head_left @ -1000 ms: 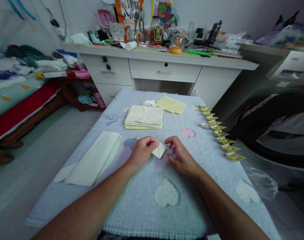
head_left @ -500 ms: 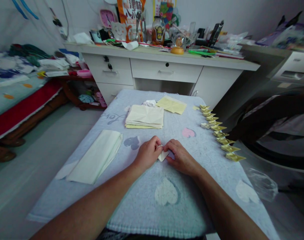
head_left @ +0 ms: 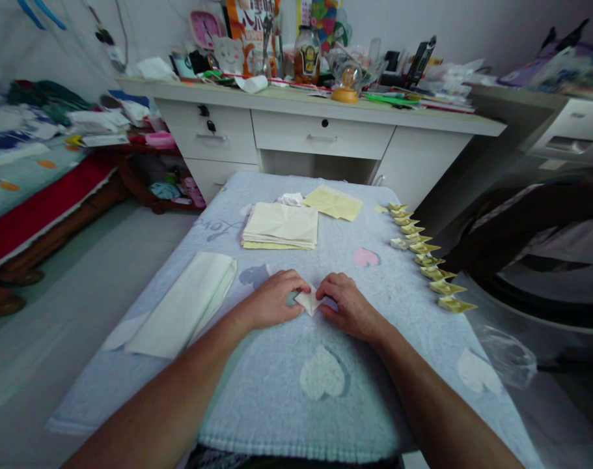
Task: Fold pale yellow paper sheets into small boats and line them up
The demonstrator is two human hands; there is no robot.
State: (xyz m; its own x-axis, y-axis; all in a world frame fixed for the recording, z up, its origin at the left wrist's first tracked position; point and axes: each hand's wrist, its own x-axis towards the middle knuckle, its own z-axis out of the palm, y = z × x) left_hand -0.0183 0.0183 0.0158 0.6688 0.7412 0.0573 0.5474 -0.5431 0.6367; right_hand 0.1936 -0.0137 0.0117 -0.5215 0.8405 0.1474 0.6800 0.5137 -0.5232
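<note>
A small folded piece of cream paper, roughly diamond-shaped, lies between my two hands just above the blue cloth. My left hand pinches its left side between thumb and fingers. On the opposite side, my right hand grips the paper's right edge with curled fingers. Beyond them sits a stack of cream and yellow paper sheets. Nearer my left forearm rests a long folded pale sheet. A row of several folded yellow paper boats runs along the right side, with a whiter one beside it.
A blue heart-patterned cloth covers the table. Loose yellow sheets and a crumpled white paper lie behind the stack. A cluttered white desk stands at the far side, a washing machine at right, a bed at left.
My left hand has moved left and opened its grip sideways, and the paper now shows flatter and wider between both hands. The whole view has shifted slightly.
</note>
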